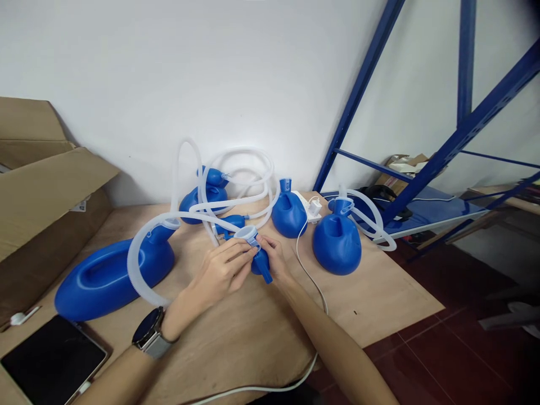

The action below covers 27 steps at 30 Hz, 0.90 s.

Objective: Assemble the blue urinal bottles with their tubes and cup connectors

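Note:
In front of me, above the table, both hands are closed on a small blue plastic mouthpiece [262, 263] with a translucent cap [246, 232] at its upper end. My left hand [220, 269] pinches the cap side, and my right hand [275, 260] grips the blue part from the right. A clear corrugated hose [137, 264] arches from the left toward the cap; whether it joins there I cannot tell. At left lies a large blue urinal bottle [109, 275] with an open neck. Right of my hands stand two round blue urinal bottles [289, 216] [337, 244].
More blue bottles [205, 197] and coiled hose [265, 169] stand against the wall. A white power strip [311, 207] trails a cable [314, 281] across the table [388, 304]. A tablet [54, 360] and cardboard box [46, 208] are left; a blue metal shelf [439, 216] is right.

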### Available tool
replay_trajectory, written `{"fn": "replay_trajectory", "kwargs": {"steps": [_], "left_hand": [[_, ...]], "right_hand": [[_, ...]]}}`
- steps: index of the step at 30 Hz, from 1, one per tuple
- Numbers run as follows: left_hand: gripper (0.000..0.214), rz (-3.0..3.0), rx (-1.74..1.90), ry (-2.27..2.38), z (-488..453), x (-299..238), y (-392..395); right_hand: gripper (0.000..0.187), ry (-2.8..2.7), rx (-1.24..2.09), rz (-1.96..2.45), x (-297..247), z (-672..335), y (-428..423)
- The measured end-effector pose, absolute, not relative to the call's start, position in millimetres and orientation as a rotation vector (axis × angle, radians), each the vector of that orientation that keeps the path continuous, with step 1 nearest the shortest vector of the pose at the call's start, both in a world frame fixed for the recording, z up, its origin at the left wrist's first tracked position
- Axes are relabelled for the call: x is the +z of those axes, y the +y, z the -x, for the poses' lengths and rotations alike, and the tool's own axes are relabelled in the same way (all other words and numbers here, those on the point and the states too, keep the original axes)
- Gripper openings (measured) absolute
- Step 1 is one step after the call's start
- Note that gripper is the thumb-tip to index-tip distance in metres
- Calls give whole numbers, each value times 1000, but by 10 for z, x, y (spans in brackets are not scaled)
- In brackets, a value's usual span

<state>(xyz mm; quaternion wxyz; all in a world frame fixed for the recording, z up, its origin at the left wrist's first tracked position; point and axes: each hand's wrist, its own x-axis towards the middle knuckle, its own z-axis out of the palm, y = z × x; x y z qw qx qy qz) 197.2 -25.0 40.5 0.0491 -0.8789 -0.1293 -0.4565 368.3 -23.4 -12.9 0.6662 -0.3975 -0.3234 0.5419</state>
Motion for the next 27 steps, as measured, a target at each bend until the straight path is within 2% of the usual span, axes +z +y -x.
{"fn": "replay_trajectory", "kwargs": {"steps": [4, 13, 15, 19, 27], "left_hand": [[15, 2758, -1500, -387, -1998, 407, -232], [11, 2819, -1522, -449, -2007, 409, -280], [6, 2786, -1610, -526, -2039, 364, -291], [9, 2718, -1789, -691, -2118, 258, -314], [9, 2751, -1919, -1210, -2160, 278, -468]], "right_hand": [[37, -732, 1251, 903, -130, -3683, -238], [34, -756, 1202, 960, -81, -3701, -259], [32, -724, 1182, 973, -92, -3705, -247], [32, -725, 1125, 996, -108, -3700, -242], [32, -744, 901, 1054, -21, -3679, -301]]}}
